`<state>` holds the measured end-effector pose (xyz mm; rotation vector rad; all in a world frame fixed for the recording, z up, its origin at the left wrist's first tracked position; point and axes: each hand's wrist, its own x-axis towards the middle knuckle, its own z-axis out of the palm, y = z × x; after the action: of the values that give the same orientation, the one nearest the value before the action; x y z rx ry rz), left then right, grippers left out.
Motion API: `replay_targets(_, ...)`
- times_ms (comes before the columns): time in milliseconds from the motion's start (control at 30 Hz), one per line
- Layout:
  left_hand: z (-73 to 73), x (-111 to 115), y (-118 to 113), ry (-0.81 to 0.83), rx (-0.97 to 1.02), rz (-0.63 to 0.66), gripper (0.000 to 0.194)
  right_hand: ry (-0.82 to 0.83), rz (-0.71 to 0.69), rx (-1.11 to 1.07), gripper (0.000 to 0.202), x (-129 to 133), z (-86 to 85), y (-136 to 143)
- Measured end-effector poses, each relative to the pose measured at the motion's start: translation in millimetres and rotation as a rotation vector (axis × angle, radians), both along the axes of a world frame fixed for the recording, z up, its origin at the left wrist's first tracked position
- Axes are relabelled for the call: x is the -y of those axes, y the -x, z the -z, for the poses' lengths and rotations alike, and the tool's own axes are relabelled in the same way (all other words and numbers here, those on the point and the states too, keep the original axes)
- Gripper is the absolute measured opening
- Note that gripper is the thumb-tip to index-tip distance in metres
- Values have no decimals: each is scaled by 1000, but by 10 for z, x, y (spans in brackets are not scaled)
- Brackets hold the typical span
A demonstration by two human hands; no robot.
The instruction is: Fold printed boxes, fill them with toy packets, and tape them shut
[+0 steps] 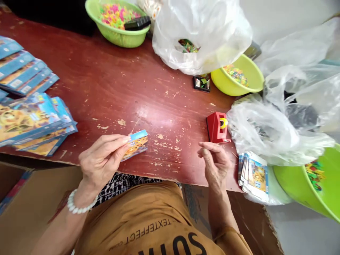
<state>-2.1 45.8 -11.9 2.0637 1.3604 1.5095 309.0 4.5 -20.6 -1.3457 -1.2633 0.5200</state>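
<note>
The red-brown worktop (111, 92) is looking chipped and scratched, most of all toward its near edge. Just inside that edge, the left hand (103, 159) is pinching a small box (139, 140); the right hand (216, 163) is curling its fingers, and whether it is gripping anything I cannot tell. A tape dispenser (215, 127) is standing near the right edge, a green basket (119, 38) is sitting toward the far edge, and a cardboard carton (45, 198) is resting below the near edge.

Worn on head as single cam. Looks fwd & steeply down at table (106, 88) from above its near edge, close; catches wearer's shirt (148, 212) on table's near side. Skewed slightly vs. table edge.
</note>
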Motion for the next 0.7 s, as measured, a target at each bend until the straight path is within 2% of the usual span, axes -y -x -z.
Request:
replay_targets(67, 88, -63, 4, -23, -21, 25, 33, -27, 168, 16, 8, -13, -18, -214)
replay_targets(167, 169, -49, 32, -63, -51, 76, 44, -30, 400, 13, 21, -41, -14, -573)
replay_targets(267, 171, 4, 88, -107, -134, 88, 60, 89, 543, 17, 35, -130, 50, -929)
replay_targets(333, 151, 18, 127, -111, -200, 83, 66, 236, 546, 34, 40, -226, 107, -1120)
replay_targets(400, 129, 12, 153, -116, -231, 83, 67, 389, 469, 38, 38, -325, 149, -1251)
replay_targets(467, 115, -4, 166, -106, -232, 94, 64, 476, 377, 30, 38, -403, 167, -1326)
replay_targets(567, 113, -21, 163, -87, -215, 82, 57, 479, 283, -37, 42, -463, 171, -1371)
replay_targets(700, 123, -18, 144, -78, -196, 63, 52, 469, 263, -214, 45, -496, 209, -1403)
